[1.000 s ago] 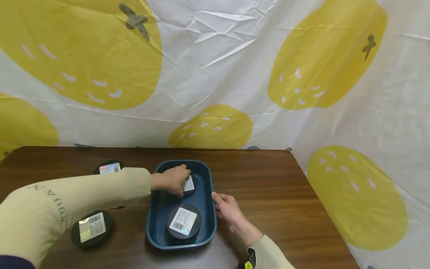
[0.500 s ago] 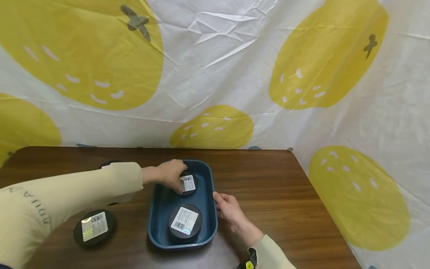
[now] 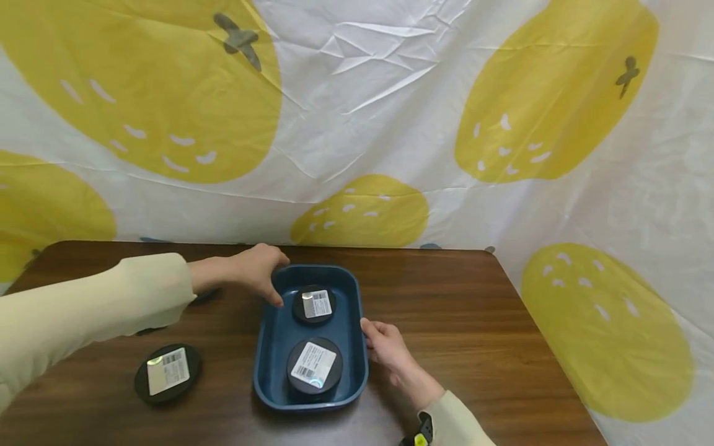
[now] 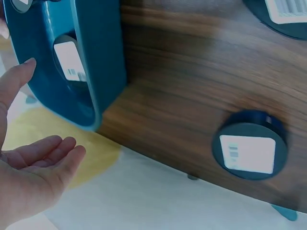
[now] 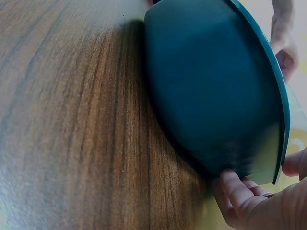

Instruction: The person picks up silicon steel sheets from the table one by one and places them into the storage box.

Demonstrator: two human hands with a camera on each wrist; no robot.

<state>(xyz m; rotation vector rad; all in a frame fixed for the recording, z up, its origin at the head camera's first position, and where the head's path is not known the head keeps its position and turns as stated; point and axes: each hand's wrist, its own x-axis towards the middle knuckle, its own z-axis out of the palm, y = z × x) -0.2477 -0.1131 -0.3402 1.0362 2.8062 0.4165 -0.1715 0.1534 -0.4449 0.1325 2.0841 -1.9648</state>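
Observation:
A blue rectangular tray stands on the table. Inside it lie two black round, lidded-looking pieces with white barcode labels, one at the back and one at the front. My left hand is over the tray's back left corner, thumb and fingers spread, nothing between them; the left wrist view shows the same loose, empty hand. With my right hand I pinch the tray's right side, thumb at the rim and fingers against the outer wall.
Left of the tray, a labelled black round piece lies on the wooden table. Another one shows in the left wrist view; my left arm partly covers others in the head view. A lemon-print cloth hangs behind the table.
My left hand has let go of the back black piece, leaving it in the tray, and moved left and away. My right hand stays on the rim. The head view has shifted slightly.

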